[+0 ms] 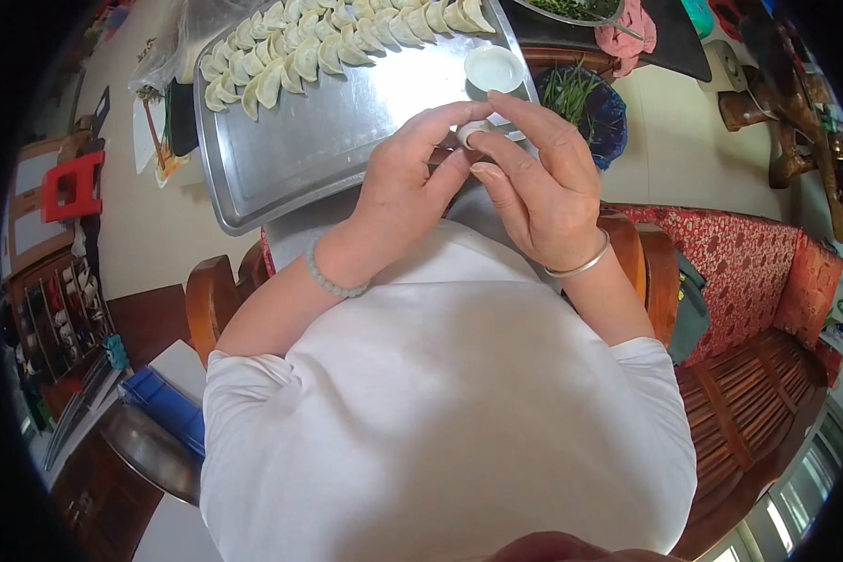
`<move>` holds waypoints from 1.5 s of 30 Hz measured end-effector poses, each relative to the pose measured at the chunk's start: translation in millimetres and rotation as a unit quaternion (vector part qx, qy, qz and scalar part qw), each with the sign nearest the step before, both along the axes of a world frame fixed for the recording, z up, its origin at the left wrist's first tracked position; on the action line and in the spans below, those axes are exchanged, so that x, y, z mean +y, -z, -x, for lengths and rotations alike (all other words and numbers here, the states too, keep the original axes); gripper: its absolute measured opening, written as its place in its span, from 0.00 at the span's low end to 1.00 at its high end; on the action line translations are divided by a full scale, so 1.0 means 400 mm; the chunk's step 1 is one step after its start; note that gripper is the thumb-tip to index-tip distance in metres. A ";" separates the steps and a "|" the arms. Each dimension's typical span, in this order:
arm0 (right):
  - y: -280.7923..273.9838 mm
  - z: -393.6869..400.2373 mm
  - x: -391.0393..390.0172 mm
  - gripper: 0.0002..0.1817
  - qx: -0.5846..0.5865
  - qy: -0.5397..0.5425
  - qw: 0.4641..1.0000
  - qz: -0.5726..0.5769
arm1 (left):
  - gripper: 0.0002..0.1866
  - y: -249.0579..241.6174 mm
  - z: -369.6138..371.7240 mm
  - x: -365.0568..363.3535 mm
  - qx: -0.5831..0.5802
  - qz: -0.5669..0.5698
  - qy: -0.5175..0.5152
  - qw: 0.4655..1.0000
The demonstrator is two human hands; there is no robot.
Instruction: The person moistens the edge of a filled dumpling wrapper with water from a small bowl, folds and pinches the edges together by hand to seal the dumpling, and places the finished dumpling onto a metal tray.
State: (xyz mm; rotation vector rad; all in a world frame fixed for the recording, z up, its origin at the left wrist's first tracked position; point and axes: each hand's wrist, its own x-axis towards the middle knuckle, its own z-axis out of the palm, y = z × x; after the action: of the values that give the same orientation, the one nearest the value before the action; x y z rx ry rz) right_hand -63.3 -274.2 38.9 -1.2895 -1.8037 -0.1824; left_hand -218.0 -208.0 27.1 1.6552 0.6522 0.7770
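Observation:
A small white dumpling (476, 129), partly hidden by fingers, sits between my two hands over the near right edge of the metal tray. My left hand (412, 164) curls around its left side, thumb and fingers closed in on it. From the right, my right hand (548, 178) presses its fingertips against the dough. Rows of folded dumplings (328, 51) fill the far part of the tray (281, 183). Just beyond my fingers, a small white bowl (495, 70) rests in the tray's right corner.
A bowl of chopped green filling (571, 7) stands at the top right beside a pink cloth (628, 36). Green stalks lie in a dark blue basin (604, 122). Wooden chair arms (211, 300) flank my body; a red stool (73, 185) stands left.

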 end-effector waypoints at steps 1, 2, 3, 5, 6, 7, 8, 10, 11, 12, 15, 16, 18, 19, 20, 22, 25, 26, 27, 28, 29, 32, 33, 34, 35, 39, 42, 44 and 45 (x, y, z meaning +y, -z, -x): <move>0.001 0.002 0.001 0.14 -0.002 0.002 1.000 -0.001 | 0.19 0.002 0.001 0.000 0.000 0.000 -0.001 1.000; 0.001 0.002 0.002 0.14 -0.003 0.004 1.000 -0.001 | 0.19 0.006 0.002 0.000 0.004 -0.001 -0.004 1.000; 0.000 0.001 0.003 0.14 -0.003 0.004 1.000 -0.001 | 0.19 0.009 0.002 0.000 0.008 -0.002 -0.007 1.000; -0.004 -0.002 0.002 0.13 0.012 -0.009 1.000 -0.019 | 0.19 -0.012 0.005 0.002 0.011 0.080 0.008 0.997; -0.003 -0.004 0.002 0.13 0.012 -0.009 1.000 -0.019 | 0.19 -0.019 0.006 0.002 0.014 0.162 0.023 0.986; -0.003 -0.007 0.001 0.11 0.043 -0.008 0.999 -0.014 | 0.19 -0.018 0.005 0.004 0.014 0.162 0.023 0.986; -0.003 -0.009 0.001 0.10 0.074 -0.007 0.997 -0.009 | 0.18 -0.016 0.004 0.008 -0.021 0.207 0.042 0.977; -0.002 -0.015 0.001 0.10 0.115 -0.011 0.993 0.019 | 0.18 -0.018 0.003 0.011 -0.055 0.251 0.060 0.965; 0.001 -0.018 0.001 0.10 0.156 -0.014 0.986 0.048 | 0.18 -0.022 0.002 0.013 -0.059 0.264 0.069 0.960; 0.006 -0.020 0.002 0.10 0.156 -0.013 0.986 0.048 | 0.18 -0.025 0.001 0.013 -0.064 0.276 0.077 0.956; 0.030 -0.022 0.008 0.11 0.243 -0.059 0.966 0.061 | 0.18 -0.027 0.001 0.010 -0.087 0.294 0.081 0.948; 0.038 -0.021 0.008 0.12 0.295 -0.071 0.950 0.071 | 0.18 -0.028 0.001 0.009 -0.087 0.294 0.081 0.948; 0.042 -0.017 0.007 0.13 0.346 -0.083 0.931 0.082 | 0.18 -0.029 0.004 0.009 -0.097 0.300 0.100 0.944; 0.043 -0.015 0.007 0.13 0.391 -0.087 0.912 0.090 | 0.18 -0.030 0.006 0.013 -0.097 0.300 0.101 0.944; 0.042 -0.012 0.006 0.12 0.436 -0.092 0.890 0.098 | 0.18 -0.032 0.009 0.018 -0.090 0.292 0.137 0.942; 0.037 -0.009 0.006 0.12 0.456 -0.095 0.880 0.095 | 0.19 -0.039 0.016 0.025 -0.082 0.283 0.173 0.940; 0.034 -0.011 0.005 0.13 0.463 -0.102 0.876 0.090 | 0.22 -0.042 0.020 0.031 -0.145 0.407 0.189 0.882; 0.034 -0.012 0.005 0.13 0.451 -0.108 0.881 0.088 | 0.23 -0.035 0.022 0.034 -0.168 0.425 0.198 0.867; 0.035 -0.013 0.005 0.13 0.452 -0.107 0.881 0.088 | 0.25 -0.029 0.023 0.034 -0.190 0.441 0.206 0.852; 0.036 -0.014 0.006 0.13 0.439 -0.116 0.887 0.083 | 0.25 -0.025 0.024 0.032 -0.189 0.442 0.206 0.852; 0.036 -0.015 0.006 0.12 0.424 -0.125 0.893 0.078 | 0.25 -0.022 0.024 0.029 -0.174 0.421 0.197 0.868; 0.036 -0.018 0.007 0.12 0.409 -0.129 0.900 0.073 | 0.25 -0.024 0.023 0.022 -0.144 0.380 0.175 0.897; 0.034 -0.017 0.006 0.12 0.409 -0.129 0.900 0.073 | 0.25 -0.026 0.022 0.020 -0.129 0.359 0.164 0.910; 0.032 -0.014 0.006 0.12 0.403 -0.129 0.903 0.071 | 0.25 -0.023 0.020 0.021 -0.129 0.359 0.164 0.910; 0.030 -0.013 0.005 0.12 0.397 -0.129 0.906 0.070 | 0.24 -0.017 0.019 0.023 -0.129 0.355 0.165 0.911; 0.026 -0.008 0.006 0.13 0.391 -0.129 0.909 0.064 | 0.20 -0.025 0.008 0.014 -0.120 0.352 0.132 0.919; 0.026 -0.010 0.006 0.13 0.371 -0.125 0.918 0.063 | 0.19 -0.018 0.012 0.022 -0.104 0.341 0.144 0.923; 0.031 -0.011 0.005 0.13 0.358 -0.116 0.924 0.069 | 0.20 -0.020 0.011 0.022 -0.097 0.329 0.147 0.928; 0.032 -0.012 0.006 0.13 0.358 -0.116 0.924 0.069 | 0.21 -0.021 0.010 0.022 -0.091 0.317 0.150 0.932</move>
State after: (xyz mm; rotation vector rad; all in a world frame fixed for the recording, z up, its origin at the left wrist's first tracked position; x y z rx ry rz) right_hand -58.6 -271.6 26.3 -1.0318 -1.3190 0.5000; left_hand -222.1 -199.1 35.5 1.0385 0.4377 0.4241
